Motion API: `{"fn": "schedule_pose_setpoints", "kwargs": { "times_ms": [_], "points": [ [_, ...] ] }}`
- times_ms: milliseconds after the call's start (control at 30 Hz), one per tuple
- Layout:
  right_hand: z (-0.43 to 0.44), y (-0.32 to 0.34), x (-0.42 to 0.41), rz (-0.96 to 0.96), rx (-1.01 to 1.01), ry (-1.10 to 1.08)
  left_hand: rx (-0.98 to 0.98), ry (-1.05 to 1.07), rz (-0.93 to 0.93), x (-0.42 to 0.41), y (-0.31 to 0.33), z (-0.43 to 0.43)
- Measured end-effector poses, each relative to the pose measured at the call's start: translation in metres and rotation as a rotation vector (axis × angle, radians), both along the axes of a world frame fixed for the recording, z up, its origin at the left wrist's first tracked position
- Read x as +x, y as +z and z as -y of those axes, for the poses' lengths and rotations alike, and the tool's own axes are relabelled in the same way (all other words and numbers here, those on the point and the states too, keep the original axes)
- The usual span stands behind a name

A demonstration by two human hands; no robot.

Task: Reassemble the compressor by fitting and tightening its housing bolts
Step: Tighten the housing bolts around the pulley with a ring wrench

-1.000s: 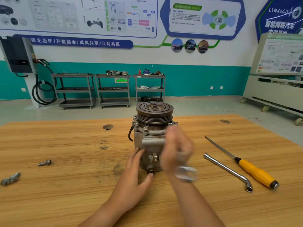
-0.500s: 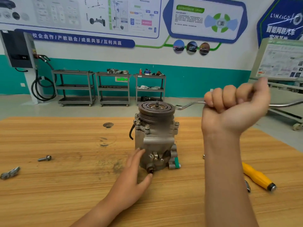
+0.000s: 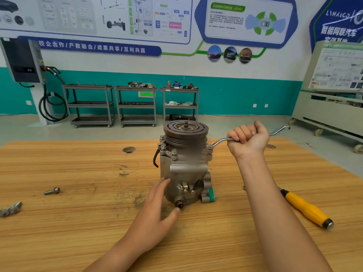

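left hand (image 3: 157, 209) flat, fingers straight against compressor (image 3: 184, 169), lower left side, bracing; loose bolt (image 3: 52, 191) well left of those fingers; right hand (image 3: 248, 139) fisted round wrench (image 3: 219, 141), socket end at upper-right housing bolt (image 3: 209, 148), just left of its fingers; looks like tightening; next: swing handle, keep socket seated

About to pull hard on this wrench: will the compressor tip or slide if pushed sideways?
Probably heavy: the compressor looks like solid metal. Still, it stands on end with the pulley on top, so a sideways wrench pull could tip it. Brace it with the left hand.
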State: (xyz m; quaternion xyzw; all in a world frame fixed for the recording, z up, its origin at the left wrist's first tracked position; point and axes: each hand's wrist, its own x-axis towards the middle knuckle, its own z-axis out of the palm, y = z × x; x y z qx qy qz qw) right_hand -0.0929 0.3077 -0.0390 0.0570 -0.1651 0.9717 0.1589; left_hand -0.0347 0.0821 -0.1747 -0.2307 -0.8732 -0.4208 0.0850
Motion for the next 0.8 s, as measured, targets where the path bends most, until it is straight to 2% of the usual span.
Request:
{"fn": "schedule_pose_setpoints", "kwargs": {
  "times_ms": [200,400,600,800],
  "points": [
    [0.009,-0.001,0.002,0.003,0.040,0.026,0.004,-0.001,0.008,0.001,-0.001,0.002],
    [0.014,-0.021,0.027,-0.068,0.020,-0.104,0.000,-0.006,-0.009,0.000,-0.002,0.000],
    [0.036,-0.027,0.048,-0.277,0.304,-0.320,0.008,-0.008,-0.007,-0.001,-0.002,0.000],
    [0.025,-0.011,0.044,-0.161,0.315,-0.222,0.004,-0.012,-0.008,-0.001,-0.002,0.000]
  ]
}}
